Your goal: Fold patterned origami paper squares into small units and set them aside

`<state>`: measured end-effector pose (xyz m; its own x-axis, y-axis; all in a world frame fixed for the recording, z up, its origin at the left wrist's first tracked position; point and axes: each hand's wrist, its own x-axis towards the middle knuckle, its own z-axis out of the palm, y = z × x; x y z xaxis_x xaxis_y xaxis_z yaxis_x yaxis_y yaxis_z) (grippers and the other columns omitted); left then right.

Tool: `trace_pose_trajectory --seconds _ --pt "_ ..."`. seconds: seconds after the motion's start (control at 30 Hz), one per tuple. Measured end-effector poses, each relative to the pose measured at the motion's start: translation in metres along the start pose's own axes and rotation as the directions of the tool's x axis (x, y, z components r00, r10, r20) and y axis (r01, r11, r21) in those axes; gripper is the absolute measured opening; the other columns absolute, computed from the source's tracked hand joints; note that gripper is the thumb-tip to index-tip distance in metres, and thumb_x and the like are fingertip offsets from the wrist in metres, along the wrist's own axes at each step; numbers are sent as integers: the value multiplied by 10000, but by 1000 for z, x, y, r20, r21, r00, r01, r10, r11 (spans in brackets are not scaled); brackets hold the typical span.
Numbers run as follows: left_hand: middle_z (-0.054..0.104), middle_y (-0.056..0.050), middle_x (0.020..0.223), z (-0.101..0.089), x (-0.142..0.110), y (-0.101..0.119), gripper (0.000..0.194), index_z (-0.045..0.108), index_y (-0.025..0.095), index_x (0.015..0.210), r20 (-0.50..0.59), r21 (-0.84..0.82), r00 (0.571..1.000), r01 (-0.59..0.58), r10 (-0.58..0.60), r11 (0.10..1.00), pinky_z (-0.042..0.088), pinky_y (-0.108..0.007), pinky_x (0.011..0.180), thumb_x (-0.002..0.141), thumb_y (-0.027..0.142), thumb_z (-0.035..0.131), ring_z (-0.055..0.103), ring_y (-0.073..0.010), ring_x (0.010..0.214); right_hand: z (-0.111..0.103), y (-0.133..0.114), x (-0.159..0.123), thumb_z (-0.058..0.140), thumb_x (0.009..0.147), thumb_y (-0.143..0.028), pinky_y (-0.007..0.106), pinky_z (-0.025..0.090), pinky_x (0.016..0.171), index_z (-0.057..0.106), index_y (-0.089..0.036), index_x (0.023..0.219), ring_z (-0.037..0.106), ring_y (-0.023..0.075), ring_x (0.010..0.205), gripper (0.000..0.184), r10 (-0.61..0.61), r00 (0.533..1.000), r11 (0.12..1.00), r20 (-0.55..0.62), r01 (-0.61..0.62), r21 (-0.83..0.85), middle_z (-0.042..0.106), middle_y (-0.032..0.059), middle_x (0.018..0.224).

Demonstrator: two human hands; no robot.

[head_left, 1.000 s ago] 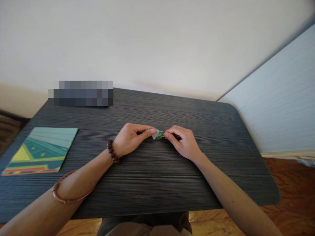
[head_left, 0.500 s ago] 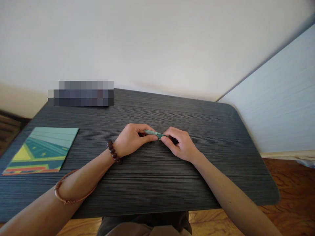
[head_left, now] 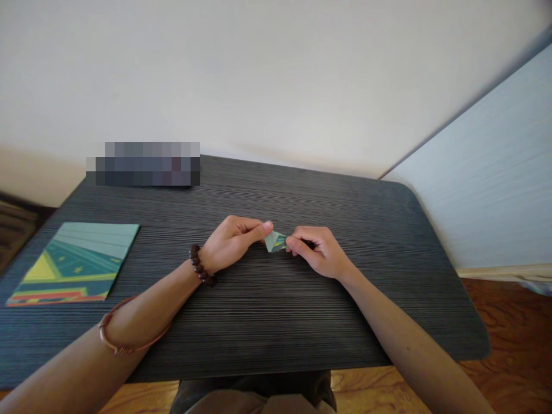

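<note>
Between my two hands is a small piece of folded paper (head_left: 274, 241), pale green on its left part and patterned dark green and yellow on its right. My left hand (head_left: 235, 240) pinches the paper's upper left edge between thumb and fingers. On the other side, my right hand (head_left: 318, 248) grips the right end, its thumb on top. The paper is tilted so its pale face shows, held over the dark table (head_left: 259, 328). Fingertips behind the paper are partly hidden.
A square sheet of patterned paper (head_left: 77, 261), or a stack of them, lies at the table's left. At the back left sits a pixelated object (head_left: 144, 167). A wall (head_left: 276, 80) borders the table behind; a pale panel (head_left: 487, 172) stands to the right.
Half a second ago the folded paper was seen almost edge-on as a narrow strip; now it is turned so its pale face shows. My left thumb has moved up along its edge.
</note>
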<state>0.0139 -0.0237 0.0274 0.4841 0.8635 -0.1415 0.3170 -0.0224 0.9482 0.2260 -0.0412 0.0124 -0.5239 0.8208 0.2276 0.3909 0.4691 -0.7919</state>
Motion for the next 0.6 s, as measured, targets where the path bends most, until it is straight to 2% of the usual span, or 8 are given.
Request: trace_pose_trajectory --seconds 0.07,0.13,0.2,0.3,0.43,0.6 --pt "684 -13 683 1 0 0 471 689 146 696 -19 29 1000 -9 10 1000 450 -216 593 883 474 407 591 -132 634 0 1 -1 483 897 -289 225 384 596 581 -167 652 538 90 578 291 11 1000 1000 -5 -11 -5 592 -9 619" --pt "691 -16 694 2 0 -1 448 693 145 732 -18 53 1000 -22 23 998 454 -218 590 872 480 430 601 -134 634 1 1 -2 483 896 -291 225 376 587 577 -165 642 528 88 564 298 24 1000 1000 -16 -25 -18 586 -11 607" --pt "708 -15 756 2 0 -2 348 690 152 852 18 29 999 -33 33 999 470 -216 613 814 467 546 626 -143 682 2 1 -3 474 898 -290 225 372 580 567 -162 644 515 87 558 299 39 999 999 -25 -40 -26 574 -10 604" --pt "718 -7 834 1 -1 -2 348 670 178 956 61 26 998 -33 31 999 485 -220 675 710 423 686 645 -153 759 2 -1 -2 475 894 -290 226 369 583 561 -159 670 500 88 569 273 34 999 999 -17 -34 -42 555 -10 619" --pt "712 5 776 0 -1 -2 294 697 188 851 40 130 999 13 -19 991 473 -226 635 702 440 685 636 -151 714 2 -2 -1 470 897 -274 229 382 620 596 -159 729 520 94 613 239 -12 999 999 37 13 -42 580 0 668" --pt "722 -10 791 -1 2 -2 236 704 170 774 54 49 998 27 -30 998 479 -224 658 696 393 705 643 -153 736 1 -1 0 472 900 -278 224 384 610 611 -159 739 526 90 605 243 -18 999 1000 43 19 -11 583 0 665"
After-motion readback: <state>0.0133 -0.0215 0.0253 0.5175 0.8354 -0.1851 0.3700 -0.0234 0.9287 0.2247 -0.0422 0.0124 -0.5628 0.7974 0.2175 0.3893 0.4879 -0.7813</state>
